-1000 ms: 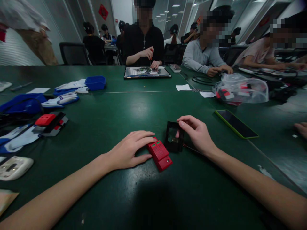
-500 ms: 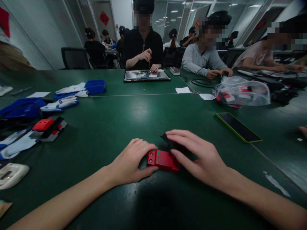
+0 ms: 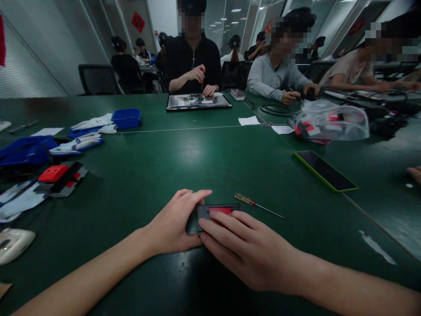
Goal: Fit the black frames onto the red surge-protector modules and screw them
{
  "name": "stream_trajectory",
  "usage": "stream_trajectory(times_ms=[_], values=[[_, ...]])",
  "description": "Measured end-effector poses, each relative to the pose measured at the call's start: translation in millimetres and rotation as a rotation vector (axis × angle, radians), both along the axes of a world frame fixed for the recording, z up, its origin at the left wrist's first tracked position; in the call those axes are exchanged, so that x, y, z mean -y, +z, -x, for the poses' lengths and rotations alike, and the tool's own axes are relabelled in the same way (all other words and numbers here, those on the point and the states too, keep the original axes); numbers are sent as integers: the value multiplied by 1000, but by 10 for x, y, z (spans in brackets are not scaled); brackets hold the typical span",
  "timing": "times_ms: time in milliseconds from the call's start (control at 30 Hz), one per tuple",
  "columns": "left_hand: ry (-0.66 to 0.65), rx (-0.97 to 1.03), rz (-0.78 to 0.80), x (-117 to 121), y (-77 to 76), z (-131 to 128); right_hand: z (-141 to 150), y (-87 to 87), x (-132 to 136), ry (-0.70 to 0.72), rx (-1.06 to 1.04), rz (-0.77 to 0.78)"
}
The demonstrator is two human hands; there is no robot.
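Observation:
On the table in front of me lies a small red plastic block [image 3: 221,211], with a black frame-like cover [image 3: 203,212] over it. My left hand [image 3: 176,219] is at its left end, thumb on the near side and fingers on the far side, the index finger stretched out. My right hand [image 3: 238,239] lies over the cover, its fingers closed on the left part and hiding much of the block. Just beyond, a screwdriver [image 3: 245,199] with a yellowish handle rests on the table.
A green-edged phone [image 3: 325,171] and a clear plastic bag [image 3: 332,120] are on the right. Gloves [image 3: 80,144], a blue tray [image 3: 126,118] and a red-and-grey device [image 3: 61,177] sit on the left. Across the table [image 3: 158,162], a person works on an opened panel [image 3: 199,102].
My right hand has moved left and down, bringing the black cover onto the red block. The screwdriver now shows where my right hand was. The view has shifted slightly.

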State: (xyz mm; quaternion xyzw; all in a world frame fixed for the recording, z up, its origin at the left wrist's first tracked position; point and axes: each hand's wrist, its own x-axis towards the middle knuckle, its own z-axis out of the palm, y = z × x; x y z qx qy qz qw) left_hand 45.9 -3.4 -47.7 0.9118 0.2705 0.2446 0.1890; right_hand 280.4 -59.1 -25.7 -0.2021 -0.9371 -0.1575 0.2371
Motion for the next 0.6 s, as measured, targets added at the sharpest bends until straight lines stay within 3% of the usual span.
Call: stream_trajectory(times_ms=[300,600], values=[[-101,-34,21,-19,55,-2,-239,-41,-281,56,-106,120],[-96,-56,55,-20,64,-21,-311,-155,-384,-36,-100,628]])
